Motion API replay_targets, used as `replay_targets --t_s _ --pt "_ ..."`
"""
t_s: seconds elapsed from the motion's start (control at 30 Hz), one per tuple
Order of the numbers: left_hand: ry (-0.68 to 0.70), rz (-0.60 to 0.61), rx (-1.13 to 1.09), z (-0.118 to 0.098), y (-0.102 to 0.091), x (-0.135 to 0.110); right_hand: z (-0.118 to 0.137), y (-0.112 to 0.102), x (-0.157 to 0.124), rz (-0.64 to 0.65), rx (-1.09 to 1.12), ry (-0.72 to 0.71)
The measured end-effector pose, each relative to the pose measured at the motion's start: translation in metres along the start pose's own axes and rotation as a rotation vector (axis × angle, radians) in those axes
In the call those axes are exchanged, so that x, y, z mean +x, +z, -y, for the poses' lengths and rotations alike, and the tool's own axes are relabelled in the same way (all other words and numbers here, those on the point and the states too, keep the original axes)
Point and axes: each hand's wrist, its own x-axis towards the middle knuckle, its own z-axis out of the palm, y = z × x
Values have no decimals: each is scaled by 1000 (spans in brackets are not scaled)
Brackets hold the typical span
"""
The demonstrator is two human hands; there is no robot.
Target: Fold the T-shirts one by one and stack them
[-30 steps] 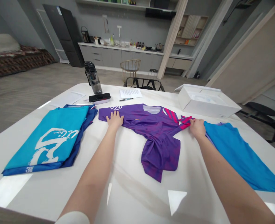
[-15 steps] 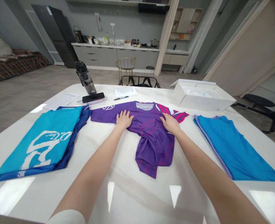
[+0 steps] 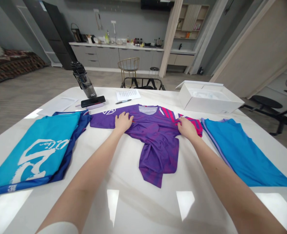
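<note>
A purple short-sleeved jersey point(image 3: 155, 130) lies spread on the white table, its lower part bunched and wrinkled toward me. Its collar faces the far side, and its right sleeve point(image 3: 169, 113) has pink and white stripes. My left hand point(image 3: 123, 122) rests on the jersey near the left sleeve, which bears a white emblem, with the fingers apart. Lying over the striped right sleeve is my right hand point(image 3: 187, 127), its fingers slightly bent on the cloth and not closed round it.
Folded blue and navy shirts point(image 3: 43, 146) lie on the left, blue garments point(image 3: 243, 149) on the right. Along the far side are a water bottle point(image 3: 86, 84), a phone point(image 3: 93, 101), a pen point(image 3: 123, 101), printed paper point(image 3: 128, 94) and an open white box point(image 3: 206, 100).
My right hand has slid outward to the right, and the striped sleeve is now spread wider. My left hand still rests on the jersey, and the view has shifted slightly.
</note>
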Motion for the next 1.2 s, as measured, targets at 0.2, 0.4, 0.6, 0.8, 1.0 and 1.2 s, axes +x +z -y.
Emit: replay_targets --t_s 0.2,0.4,0.6,0.8,1.0,1.2 --pt "-136 163 -9 33 -4 28 30 23 45 217 68 252" --pt "-103 144 -1 34 7 51 15 35 69 208 35 196" --pt "-71 85 23 34 11 54 14 36 69 134 2 158" --pt "163 -145 -5 11 0 28 20 35 64 93 -8 149" --pt "696 84 -169 -64 -3 -26 38 22 48 -209 -103 24" --pt "742 196 -142 -113 4 -64 52 10 17 -175 -18 -68"
